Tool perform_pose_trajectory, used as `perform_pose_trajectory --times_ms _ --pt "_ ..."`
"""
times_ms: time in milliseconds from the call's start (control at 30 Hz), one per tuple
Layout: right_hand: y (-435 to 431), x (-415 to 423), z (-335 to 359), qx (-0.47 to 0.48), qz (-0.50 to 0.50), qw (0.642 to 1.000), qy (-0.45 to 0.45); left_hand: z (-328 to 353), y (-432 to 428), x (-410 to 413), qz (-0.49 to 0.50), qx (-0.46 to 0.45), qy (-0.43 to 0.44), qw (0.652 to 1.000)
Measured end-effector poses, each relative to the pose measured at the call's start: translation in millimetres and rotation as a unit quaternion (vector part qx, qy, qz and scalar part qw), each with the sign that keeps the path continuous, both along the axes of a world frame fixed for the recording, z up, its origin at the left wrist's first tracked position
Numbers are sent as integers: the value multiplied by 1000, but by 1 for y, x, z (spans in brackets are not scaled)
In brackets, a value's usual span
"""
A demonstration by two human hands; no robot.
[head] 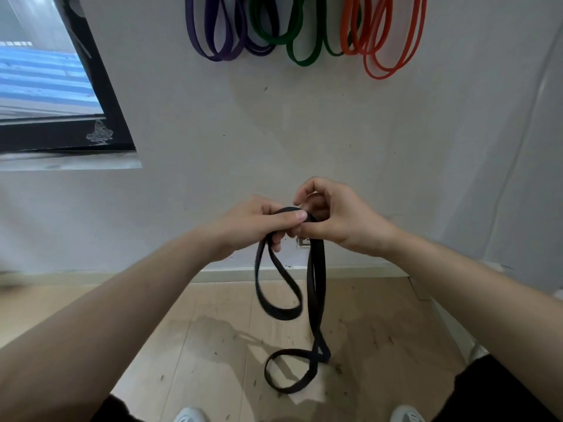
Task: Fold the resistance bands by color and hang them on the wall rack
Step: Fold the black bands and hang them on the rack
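A black resistance band (315, 287) hangs from both my hands in front of the wall. My left hand (256, 223) grips its top fold, thumb pressed over the band. My right hand (332, 214) pinches the same fold from the right side. One short loop dangles under my left hand; a longer loop drops to the floor and curls there. High on the wall hang purple bands (213, 35), green bands (292, 38) and orange-red bands (387, 41). The rack itself is cut off by the top edge.
A dark-framed window (100, 95) is set in the wall at the left. A white socket plate (303, 242) shows on the wall behind the band. Wooden floor (198, 345) lies below, with my white shoes (189, 415) at the bottom edge.
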State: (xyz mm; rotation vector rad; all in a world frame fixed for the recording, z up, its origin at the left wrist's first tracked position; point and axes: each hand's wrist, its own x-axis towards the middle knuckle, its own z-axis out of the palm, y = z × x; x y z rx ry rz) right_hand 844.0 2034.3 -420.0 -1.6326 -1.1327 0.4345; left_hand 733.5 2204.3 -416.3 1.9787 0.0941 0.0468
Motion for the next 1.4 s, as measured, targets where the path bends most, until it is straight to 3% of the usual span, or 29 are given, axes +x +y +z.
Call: perform_pose_trajectory --times_ms 133,367,567,833,1033,1400 --pt "-4 12 -5 -29 22 997 71 4 -5 5 14 -49 -51 997" --pt "-8 22 -50 -221 104 968 48 14 1 6 63 -115 -142 981" --pt "-18 36 -38 -146 46 981 120 10 32 0 139 -177 -170 959" --pt "-24 38 -10 -6 1 981 193 -3 56 -4 221 -190 -157 944" --pt "-18 30 -6 -19 9 971 236 -1 57 -2 223 -219 -166 935" --pt "-20 34 -15 -45 19 970 238 1 60 -5 217 -232 -158 935"
